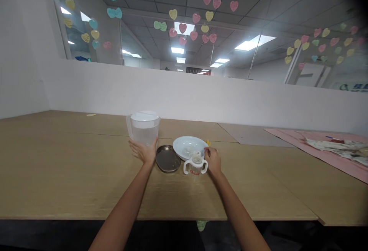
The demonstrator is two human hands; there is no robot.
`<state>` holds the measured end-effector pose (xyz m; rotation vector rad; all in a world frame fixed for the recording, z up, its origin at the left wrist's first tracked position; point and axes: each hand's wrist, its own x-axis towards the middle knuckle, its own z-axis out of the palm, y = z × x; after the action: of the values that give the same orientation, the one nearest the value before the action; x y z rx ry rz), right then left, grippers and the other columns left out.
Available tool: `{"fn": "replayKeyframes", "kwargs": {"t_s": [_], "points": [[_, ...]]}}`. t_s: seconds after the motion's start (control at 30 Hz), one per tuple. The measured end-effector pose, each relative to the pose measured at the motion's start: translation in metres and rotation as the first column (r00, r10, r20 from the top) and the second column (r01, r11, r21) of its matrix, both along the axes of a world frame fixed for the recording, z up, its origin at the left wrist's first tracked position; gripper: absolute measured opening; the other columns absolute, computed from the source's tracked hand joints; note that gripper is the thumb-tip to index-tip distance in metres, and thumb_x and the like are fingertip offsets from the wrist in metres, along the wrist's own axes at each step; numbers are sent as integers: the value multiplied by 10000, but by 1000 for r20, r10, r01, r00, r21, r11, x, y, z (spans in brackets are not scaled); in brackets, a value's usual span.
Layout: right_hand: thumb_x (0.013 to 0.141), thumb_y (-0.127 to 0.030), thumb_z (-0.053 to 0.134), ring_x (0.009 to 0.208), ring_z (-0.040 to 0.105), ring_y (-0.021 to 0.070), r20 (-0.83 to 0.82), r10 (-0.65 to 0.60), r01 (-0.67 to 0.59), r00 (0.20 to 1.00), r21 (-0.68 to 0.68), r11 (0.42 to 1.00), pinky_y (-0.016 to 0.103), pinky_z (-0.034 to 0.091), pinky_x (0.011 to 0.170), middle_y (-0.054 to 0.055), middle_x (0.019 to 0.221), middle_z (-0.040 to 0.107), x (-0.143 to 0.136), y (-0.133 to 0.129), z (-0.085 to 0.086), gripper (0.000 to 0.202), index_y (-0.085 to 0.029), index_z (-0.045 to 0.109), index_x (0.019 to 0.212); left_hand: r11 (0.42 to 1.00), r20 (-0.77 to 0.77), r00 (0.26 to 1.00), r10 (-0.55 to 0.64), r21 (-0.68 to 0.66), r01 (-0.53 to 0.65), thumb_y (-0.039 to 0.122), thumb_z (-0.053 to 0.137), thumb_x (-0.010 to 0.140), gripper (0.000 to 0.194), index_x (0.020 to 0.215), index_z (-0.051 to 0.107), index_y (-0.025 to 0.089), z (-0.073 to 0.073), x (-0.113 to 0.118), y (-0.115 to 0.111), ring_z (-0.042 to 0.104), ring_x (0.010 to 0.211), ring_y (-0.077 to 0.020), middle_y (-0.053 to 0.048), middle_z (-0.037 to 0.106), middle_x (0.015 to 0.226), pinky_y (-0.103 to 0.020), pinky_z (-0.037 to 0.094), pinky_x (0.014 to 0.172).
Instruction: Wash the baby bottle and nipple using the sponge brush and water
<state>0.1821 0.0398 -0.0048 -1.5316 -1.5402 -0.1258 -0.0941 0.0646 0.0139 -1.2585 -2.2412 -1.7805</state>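
A clear plastic pitcher (pixel 144 132) with a white lid stands upright on the table. My left hand (pixel 144 152) cups its lower front, with the thumb at its right side and the fingers at its left. My right hand (pixel 212 159) has its fingers closed on the right rim of a white bowl (pixel 184 142). Something clear, too small to make out, lies in the bowl. In front of the bowl is a clear bottle (pixel 196 167) with two white handles and red print. A dark, shallow metal tray (pixel 167 159) lies between the pitcher and the bottle.
The wooden table (pixel 86 166) reaches back to a white wall. A small yellow thing (pixel 208 142) shows behind my right hand. Farther right, a pink cloth (pixel 290 139) bears light fabric and a red item. A pale flat piece (pixel 91 115) lies at the back left.
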Motion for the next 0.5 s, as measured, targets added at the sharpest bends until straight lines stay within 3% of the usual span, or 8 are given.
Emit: {"fn": "replayKeyframes", "kwargs": {"t_s": [0.1, 0.27, 0.4, 0.5], "points": [[796, -207, 392, 865, 489, 197, 4, 6, -6, 1000, -3, 1000, 263, 362, 755, 84, 857, 638, 0, 1, 0, 273, -138, 642, 882, 994, 78, 991, 108, 11, -109, 671, 576, 589, 1167, 1346, -20, 13, 1, -3, 3, 238, 1241, -420, -306, 218, 1361, -560, 260, 958], [793, -194, 393, 849, 488, 191, 12, 11, -11, 1000, 8, 1000, 253, 360, 744, 86, 846, 636, 0, 0, 0, 264, -135, 642, 859, 995, 91, 991, 93, 13, -95, 629, 613, 590, 1025, 1335, 154, 96, 8, -3, -1, 309, 1197, -403, -251, 348, 1311, -571, 277, 927], [798, -197, 389, 845, 485, 189, 27, 6, -7, 1000, 10, 1000, 254, 355, 748, 83, 836, 636, 0, 1, 0, 264, -141, 644, 840, 990, 85, 989, 119, 62, -125, 636, 625, 559, 1027, 1336, 186, 127, 7, -3, -1, 320, 1192, -384, -221, 369, 1308, -556, 280, 924], [800, -205, 388, 844, 482, 186, 32, 10, -10, 999, 19, 1000, 254, 353, 749, 77, 827, 635, 1, 1, -1, 264, -146, 644, 830, 983, -34, 994, 102, 158, -95, 611, 622, 583, 1005, 1346, 177, 132, 6, -3, -2, 311, 1204, -366, -210, 338, 1337, -532, 252, 954]]}}
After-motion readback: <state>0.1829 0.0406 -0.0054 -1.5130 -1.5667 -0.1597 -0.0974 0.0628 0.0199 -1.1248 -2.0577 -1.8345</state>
